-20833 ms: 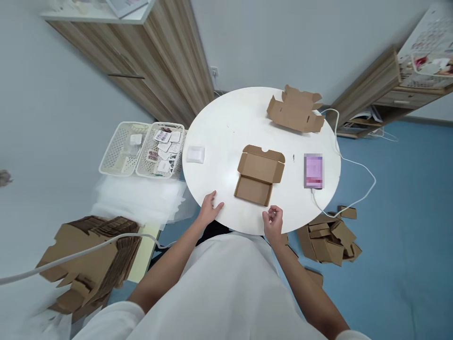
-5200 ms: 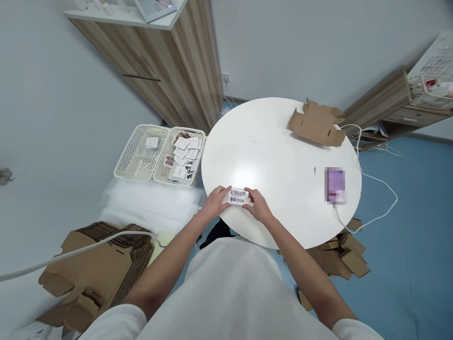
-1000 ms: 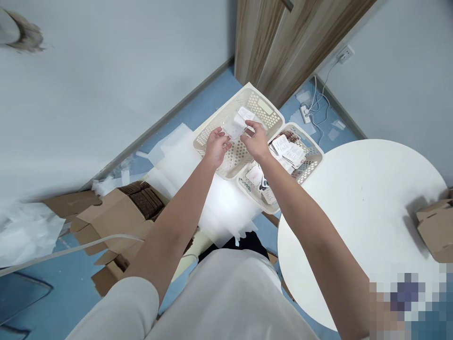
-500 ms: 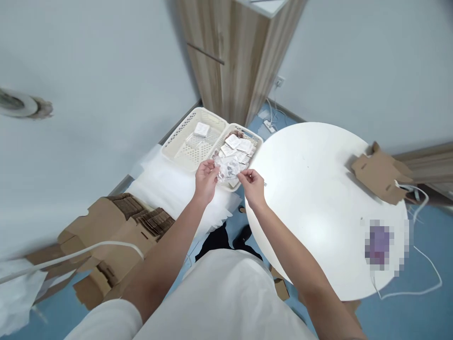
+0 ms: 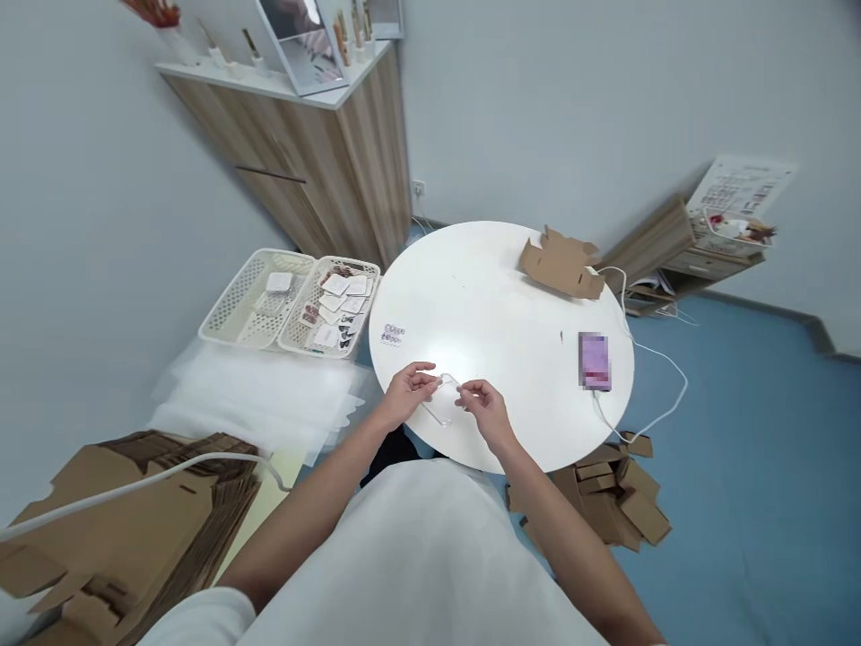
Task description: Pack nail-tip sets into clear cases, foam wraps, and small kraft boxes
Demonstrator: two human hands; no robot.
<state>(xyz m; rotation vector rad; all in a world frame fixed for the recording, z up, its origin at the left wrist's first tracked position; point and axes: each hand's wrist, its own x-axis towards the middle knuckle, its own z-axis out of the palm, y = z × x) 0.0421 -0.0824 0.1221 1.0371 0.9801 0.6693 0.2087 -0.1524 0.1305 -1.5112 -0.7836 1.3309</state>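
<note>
Above the near edge of the white round table [image 5: 498, 269], both hands hold a clear plastic case [image 5: 445, 418]. My left hand [image 5: 407, 393] pinches its left side between thumb and fingers. My right hand [image 5: 485, 405] has its fingertips closed on the right side. The case is see-through, so its exact shape and whether its lid is raised are hard to make out. On the table, left of my hands, lies a small card with rows of purple-grey pieces [image 5: 393, 335].
Left of the table, a white basket [image 5: 286, 336] holds white square packs and small cards; another basket [image 5: 208, 327] holds a few clear cases. White foam sheets [image 5: 256, 395] and stacked cardboard [image 5: 134, 511] lie nearer. A cardboard piece [image 5: 563, 263] and pixelated purple object [image 5: 595, 362] rest on the table.
My hands have moved from over the basket to the table with the clear case. The small card now shows on the table. My view has turned right.
</note>
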